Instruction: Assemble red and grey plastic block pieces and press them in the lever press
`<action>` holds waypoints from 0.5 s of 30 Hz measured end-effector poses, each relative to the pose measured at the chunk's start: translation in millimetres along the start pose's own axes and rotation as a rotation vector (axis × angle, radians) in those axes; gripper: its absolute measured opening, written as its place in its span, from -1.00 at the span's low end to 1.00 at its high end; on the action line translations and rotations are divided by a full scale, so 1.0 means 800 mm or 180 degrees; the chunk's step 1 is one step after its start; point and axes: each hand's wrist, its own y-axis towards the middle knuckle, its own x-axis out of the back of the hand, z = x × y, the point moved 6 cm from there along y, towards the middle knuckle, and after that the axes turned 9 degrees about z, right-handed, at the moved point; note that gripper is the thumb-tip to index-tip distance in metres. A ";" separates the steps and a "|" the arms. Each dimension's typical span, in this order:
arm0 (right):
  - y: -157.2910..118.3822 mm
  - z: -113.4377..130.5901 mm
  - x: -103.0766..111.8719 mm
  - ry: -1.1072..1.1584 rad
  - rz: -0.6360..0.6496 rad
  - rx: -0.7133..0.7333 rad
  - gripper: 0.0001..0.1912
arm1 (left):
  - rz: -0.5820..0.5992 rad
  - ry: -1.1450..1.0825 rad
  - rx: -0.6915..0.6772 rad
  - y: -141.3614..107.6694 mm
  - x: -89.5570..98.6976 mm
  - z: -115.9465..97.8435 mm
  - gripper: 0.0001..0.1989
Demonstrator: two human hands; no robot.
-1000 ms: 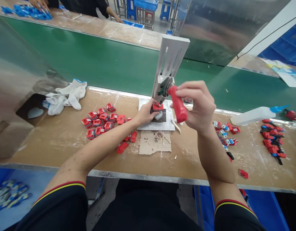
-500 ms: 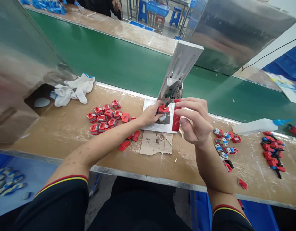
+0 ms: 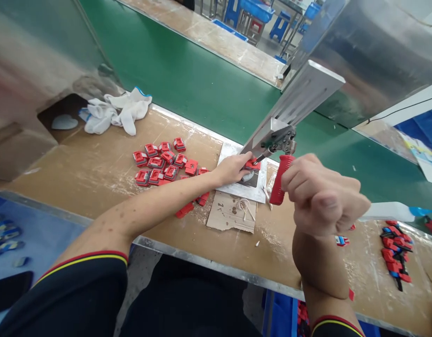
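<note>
A metal toggle clamp [image 3: 277, 135] on an upright slotted plate [image 3: 303, 93] has its tip over a small red part [image 3: 252, 164]. My left hand [image 3: 233, 168] holds that red part on the clamp's base plate [image 3: 237, 189], fingers closed at its edge. The red clamp handle [image 3: 281, 181] hangs down at the right. Beside the handle is my right hand [image 3: 323, 194], its fingers curled with the tips at the handle; the exact contact is hard to make out. Many red and grey parts [image 3: 156, 162] lie left of the base plate.
White gloves [image 3: 126, 110] lie at the left by a metal panel. Torn cardboard [image 3: 231, 213] with cotton swabs is in front of the base plate. A white bottle [image 3: 387, 211] and red-black parts [image 3: 394, 255] are at the right. Behind runs a green belt [image 3: 201, 79].
The view has tilted and shifted. My right hand has curled its fingers, and the handle has swung outward to the right. My left hand stays at the red part.
</note>
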 end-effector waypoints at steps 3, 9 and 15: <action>0.006 0.011 -0.030 -0.0350 0.0831 0.0233 -0.40 | 0.0004 0.0033 -0.0014 -0.001 -0.002 -0.004 -0.71; -0.015 0.002 -0.075 -0.1832 0.0923 0.0496 -0.52 | 0.0102 0.0349 0.0084 0.006 -0.007 -0.003 -0.73; -0.047 -0.051 -0.118 -0.2152 0.1322 0.0300 -0.56 | 0.0142 0.0599 0.0196 0.014 -0.005 0.007 -0.83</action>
